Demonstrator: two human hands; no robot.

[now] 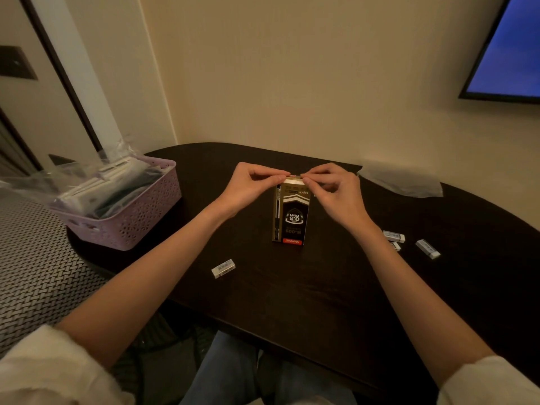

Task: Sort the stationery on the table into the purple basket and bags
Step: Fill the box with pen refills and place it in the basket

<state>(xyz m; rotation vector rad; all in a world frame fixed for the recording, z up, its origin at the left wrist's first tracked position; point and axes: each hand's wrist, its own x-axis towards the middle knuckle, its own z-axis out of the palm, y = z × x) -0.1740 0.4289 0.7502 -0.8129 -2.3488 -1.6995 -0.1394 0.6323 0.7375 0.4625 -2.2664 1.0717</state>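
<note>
A black and gold pen box (pixel 290 216) stands on end in the middle of the dark table (pixel 292 293), its print upside down to me. My left hand (pixel 251 187) and my right hand (pixel 336 190) both pinch its top flap from either side. The purple basket (pixel 128 226) sits at the table's left edge, filled with clear bags (pixel 87 182) of stationery. Small white erasers lie loose: one (pixel 223 268) near my left forearm, three more (pixel 394 236) (pixel 427 248) (pixel 395 246) by my right wrist.
An empty clear plastic bag (pixel 403 179) lies at the table's far right by the wall. A woven-pattern seat or cushion (pixel 35 276) is on the left beside the table. A lit screen (pixel 508 48) hangs on the wall at the upper right.
</note>
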